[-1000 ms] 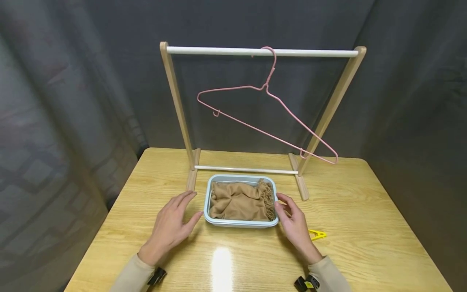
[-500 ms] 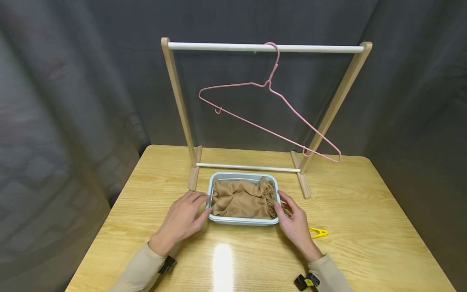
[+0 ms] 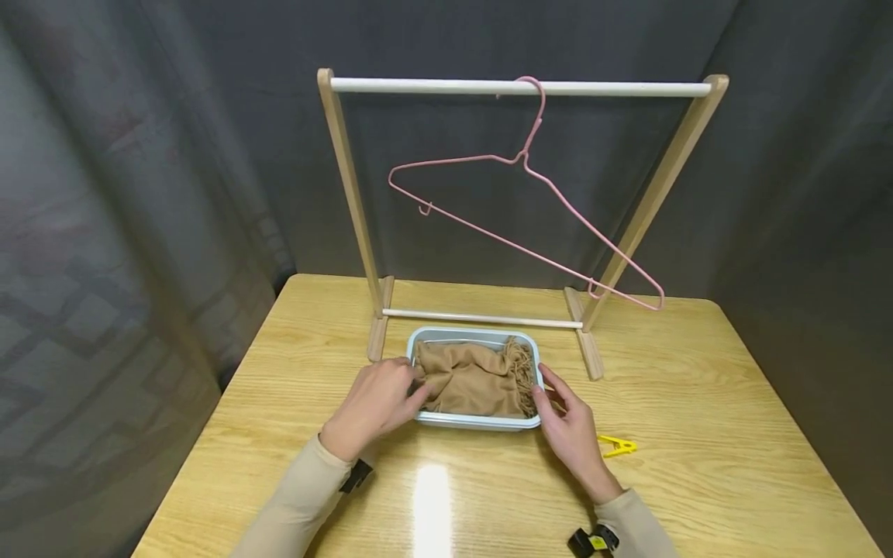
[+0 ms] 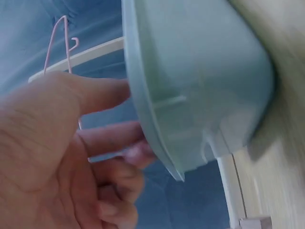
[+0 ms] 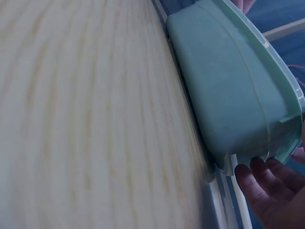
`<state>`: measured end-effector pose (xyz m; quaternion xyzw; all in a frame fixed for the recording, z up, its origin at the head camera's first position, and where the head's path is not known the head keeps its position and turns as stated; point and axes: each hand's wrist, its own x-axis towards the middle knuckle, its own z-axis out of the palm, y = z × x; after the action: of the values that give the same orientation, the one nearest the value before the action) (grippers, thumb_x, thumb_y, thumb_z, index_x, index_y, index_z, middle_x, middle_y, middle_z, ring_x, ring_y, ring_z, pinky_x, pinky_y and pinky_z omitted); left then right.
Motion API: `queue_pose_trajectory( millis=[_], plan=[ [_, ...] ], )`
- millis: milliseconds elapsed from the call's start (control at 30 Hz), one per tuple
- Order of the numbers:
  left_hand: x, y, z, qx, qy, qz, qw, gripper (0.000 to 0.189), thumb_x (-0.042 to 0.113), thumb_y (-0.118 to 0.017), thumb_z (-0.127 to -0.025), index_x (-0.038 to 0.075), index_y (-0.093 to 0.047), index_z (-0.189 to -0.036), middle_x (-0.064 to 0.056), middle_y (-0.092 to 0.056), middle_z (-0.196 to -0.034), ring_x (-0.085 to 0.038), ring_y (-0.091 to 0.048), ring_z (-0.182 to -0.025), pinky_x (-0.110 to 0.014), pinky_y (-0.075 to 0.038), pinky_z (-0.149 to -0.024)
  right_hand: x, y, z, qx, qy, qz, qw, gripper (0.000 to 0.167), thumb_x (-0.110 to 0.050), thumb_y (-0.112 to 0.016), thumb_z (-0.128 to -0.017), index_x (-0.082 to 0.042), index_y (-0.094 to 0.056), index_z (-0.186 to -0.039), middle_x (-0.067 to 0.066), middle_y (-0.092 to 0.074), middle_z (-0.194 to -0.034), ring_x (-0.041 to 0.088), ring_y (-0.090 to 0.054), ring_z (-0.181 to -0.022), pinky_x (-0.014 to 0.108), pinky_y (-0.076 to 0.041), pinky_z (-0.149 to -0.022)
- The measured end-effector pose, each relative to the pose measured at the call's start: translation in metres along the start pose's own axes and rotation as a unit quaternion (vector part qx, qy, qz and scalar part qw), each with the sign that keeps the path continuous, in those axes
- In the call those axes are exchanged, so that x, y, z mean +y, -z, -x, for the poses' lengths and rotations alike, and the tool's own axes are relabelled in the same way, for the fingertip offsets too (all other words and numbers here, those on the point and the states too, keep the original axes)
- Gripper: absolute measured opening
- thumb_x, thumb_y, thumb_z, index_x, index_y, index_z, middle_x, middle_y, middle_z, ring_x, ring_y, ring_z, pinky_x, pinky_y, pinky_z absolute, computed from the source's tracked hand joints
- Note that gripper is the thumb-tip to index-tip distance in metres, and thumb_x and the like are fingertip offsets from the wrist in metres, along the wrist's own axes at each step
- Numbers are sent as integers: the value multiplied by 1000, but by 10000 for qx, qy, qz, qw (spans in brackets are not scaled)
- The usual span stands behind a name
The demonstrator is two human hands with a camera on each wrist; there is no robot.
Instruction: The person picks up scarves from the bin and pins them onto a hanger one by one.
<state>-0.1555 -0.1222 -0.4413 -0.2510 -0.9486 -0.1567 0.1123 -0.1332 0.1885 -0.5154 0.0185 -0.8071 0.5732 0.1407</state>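
Note:
A light blue plastic basin point(image 3: 474, 422) stands on the table, with a folded tan fringed scarf point(image 3: 467, 380) inside. My left hand point(image 3: 373, 403) reaches over the basin's left rim, its thumb low over the scarf's edge. In the left wrist view, a gap shows between the thumb point(image 4: 102, 93) and forefinger of that hand, and the rim hides their tips. At the opposite end, my right hand point(image 3: 572, 434) holds the basin, thumb at the rim and fingers point(image 5: 267, 179) against the outer wall beneath it.
Behind the basin stands a wooden rack point(image 3: 352, 178) with a white top bar point(image 3: 432, 86). A pink hanger point(image 3: 488, 232) hangs from the bar, slanting down to the right. A yellow clip point(image 3: 618, 446) lies right of my right hand. Dark curtains point(image 3: 209, 155) surround the table point(image 3: 698, 434).
My left hand has moved right and over the basin's rim, from beside it to above the scarf. The right hand stays at the basin's right end. The head view has shifted slightly.

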Motion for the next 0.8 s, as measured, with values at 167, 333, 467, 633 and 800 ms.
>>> queue_pose_trajectory(
  millis=[167,333,467,633,800],
  plan=[
    [4,-3,-6,-485,288,214,9982,45,27,-79,-94,20,-48,-62,11,-33,-55,-5,-34,-51,-24,-29,-46,0,-1,3,-18,-33,21,10000,42,-6,-64,-105,-7,-64,-147,21,-68,-141,-8,-66,-99,10,-55,-84],
    [3,-10,-7,-459,167,101,9988,34,18,-78,-94,19,-56,-68,12,-37,-56,-5,-38,-52,-24,-31,-47,0,-1,4,81,18,-19,10000,41,-6,-66,-104,-6,-65,-146,21,-70,-139,-5,-67,-99,11,-56,-82],
    [2,-12,-12,-390,90,453,9982,9,13,-77,-94,20,-81,-92,13,-49,-58,-2,-35,-50,-23,-31,-46,-1,-1,2,102,93,-46,9999,41,-5,-66,-104,-6,-65,-146,22,-70,-139,-4,-68,-99,11,-56,-83],
    [4,-10,-14,-360,67,819,9960,23,15,-77,-94,23,-85,-113,9,-58,-57,-2,-30,-47,-22,-30,-49,1,-1,2,148,111,-11,9998,41,-4,-65,-104,-6,-65,-145,22,-69,-140,-4,-68,-99,10,-55,-83],
    [6,-6,-15,-335,380,1700,9842,18,14,-75,-96,17,-85,-110,6,-70,-67,1,-35,-45,-19,-29,-42,1,-2,3,153,98,-15,9998,41,-4,-65,-104,-5,-65,-145,22,-69,-140,-4,-68,-99,11,-56,-82]
  ],
)
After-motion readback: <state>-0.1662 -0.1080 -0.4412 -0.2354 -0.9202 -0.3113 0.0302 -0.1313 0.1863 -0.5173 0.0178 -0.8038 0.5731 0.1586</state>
